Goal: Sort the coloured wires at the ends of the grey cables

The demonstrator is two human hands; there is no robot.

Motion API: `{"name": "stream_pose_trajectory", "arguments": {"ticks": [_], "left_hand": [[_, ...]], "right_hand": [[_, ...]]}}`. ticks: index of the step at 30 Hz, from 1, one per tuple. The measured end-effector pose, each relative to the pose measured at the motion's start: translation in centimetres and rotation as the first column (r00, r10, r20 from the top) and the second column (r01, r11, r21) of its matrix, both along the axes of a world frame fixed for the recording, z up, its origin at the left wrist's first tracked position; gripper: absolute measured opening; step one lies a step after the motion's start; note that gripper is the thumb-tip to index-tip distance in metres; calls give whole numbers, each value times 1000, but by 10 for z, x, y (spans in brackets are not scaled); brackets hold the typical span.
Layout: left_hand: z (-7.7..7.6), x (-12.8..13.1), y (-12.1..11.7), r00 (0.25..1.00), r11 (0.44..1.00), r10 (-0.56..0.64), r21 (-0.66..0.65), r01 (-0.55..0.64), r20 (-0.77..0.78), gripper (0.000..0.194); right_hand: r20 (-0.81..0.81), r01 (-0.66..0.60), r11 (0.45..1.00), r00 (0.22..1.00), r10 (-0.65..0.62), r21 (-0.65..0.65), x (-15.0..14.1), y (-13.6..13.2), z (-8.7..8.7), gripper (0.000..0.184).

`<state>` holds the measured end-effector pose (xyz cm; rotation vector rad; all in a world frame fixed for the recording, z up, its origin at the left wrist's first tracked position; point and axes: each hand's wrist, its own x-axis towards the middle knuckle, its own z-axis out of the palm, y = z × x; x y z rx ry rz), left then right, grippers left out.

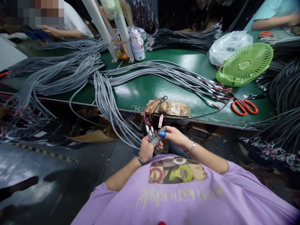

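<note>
My left hand [147,148] is closed around the ends of several grey cables [150,132], whose white-wrapped tips and thin coloured wires point up towards the table edge. Beside it, my right hand [174,136] has its fingertips pinched together at the wires, with blue tape on one finger and grey wrapping on another. What exactly sits between those fingertips is too small to make out. Just beyond the hands, a cardboard-and-tape block [177,108] lies on the table edge, with red and black leads and a small white tag [160,121] by it.
Grey cable bundles [105,90] stretch across the green table [131,93]. Orange-handled scissors [244,107], a green fan [246,65] and a plastic bag [229,47] are at the right. A bottle [137,47] stands by a post. Two other people sit across.
</note>
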<state>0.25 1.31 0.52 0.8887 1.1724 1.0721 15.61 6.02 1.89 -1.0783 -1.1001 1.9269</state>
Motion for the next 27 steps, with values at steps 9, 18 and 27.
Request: {"name": "stream_pose_trajectory", "arguments": {"ticks": [9,18,27], "left_hand": [[2,-2,-2,1000,1000,-14,-11,14,13,32],[8,-10,1,980,979,-148,-123,165,135,32],[3,-8,-3,997,997,-64,-52,65,34,31]], "right_hand": [[-108,23,997,994,-31,-73,-5,-2,-2,32],[-311,-174,933,947,72,-314,-9,7,-9,28],[-117,76,974,988,-102,-212,-10,8,-2,38]]}}
